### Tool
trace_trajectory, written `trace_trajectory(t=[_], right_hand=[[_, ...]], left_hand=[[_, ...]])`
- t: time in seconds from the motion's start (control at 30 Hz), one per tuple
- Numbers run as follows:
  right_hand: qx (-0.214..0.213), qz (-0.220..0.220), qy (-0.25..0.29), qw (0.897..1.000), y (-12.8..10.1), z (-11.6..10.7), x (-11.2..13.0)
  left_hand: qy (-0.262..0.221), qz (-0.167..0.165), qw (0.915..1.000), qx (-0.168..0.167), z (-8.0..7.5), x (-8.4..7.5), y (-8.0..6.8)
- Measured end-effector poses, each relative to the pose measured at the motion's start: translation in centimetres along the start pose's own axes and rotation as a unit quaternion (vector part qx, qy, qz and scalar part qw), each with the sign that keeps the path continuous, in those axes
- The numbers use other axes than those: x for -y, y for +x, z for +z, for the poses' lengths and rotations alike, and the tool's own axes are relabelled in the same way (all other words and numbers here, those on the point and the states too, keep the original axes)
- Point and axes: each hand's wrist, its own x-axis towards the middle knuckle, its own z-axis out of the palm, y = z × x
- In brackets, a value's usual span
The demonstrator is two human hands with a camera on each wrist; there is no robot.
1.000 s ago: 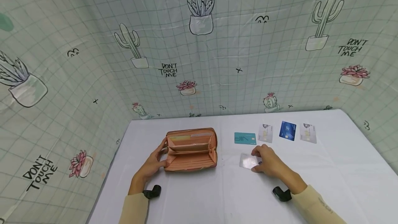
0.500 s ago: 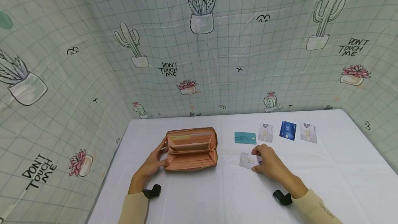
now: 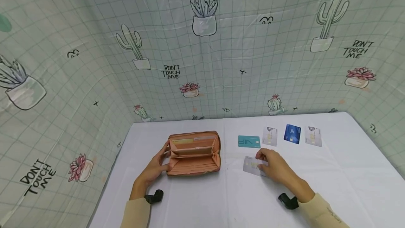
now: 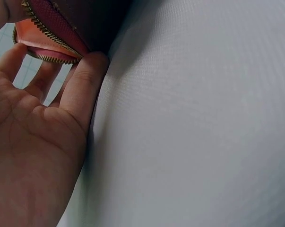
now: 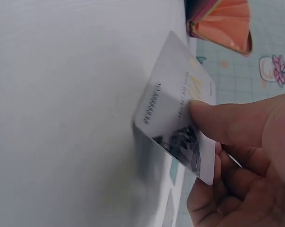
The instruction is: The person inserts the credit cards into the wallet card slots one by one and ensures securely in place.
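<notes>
The left hand (image 3: pixel 155 169) is gripping the open orange zip wallet's (image 3: pixel 194 153) left end while the right hand (image 3: pixel 274 165) is pinching a silver plastic card (image 3: pixel 252 165) above the white table (image 3: pixel 202 200).

"DON'T TOUCH ME" on backdrop (image 3: pixel 171 71), likely "VIP" on teal card (image 3: pixel 249 141)
</notes>
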Motion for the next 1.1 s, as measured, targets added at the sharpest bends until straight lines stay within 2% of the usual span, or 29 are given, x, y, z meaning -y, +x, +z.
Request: trace_trajectory(t=[0.2, 0.4, 0.77, 1.1], right_hand=[[0.011, -0.035, 0.023, 0.999, 0.1, -0.7, 0.7], [0.006, -0.067, 0.031, 0.997, 1.2, -1.2, 2.1], [-0.043, -0.09, 0.063, 0.993, 5.9, -1.5, 6.2], [-0.078, -0.14, 0.077, 0.984, 10.2, 0.1, 9.3]], left_hand=[[-0.013, -0.015, 0.9997, -0.014, 0.0, 0.0, -0.4], [-0.019, -0.011, 0.9997, -0.014, 0.0, 0.0, -0.6], [-0.016, -0.006, 0.9998, -0.01, -0.1, 0.0, -0.3], [-0.013, -0.004, 0.9999, -0.01, 0.1, -0.2, -0.1]])
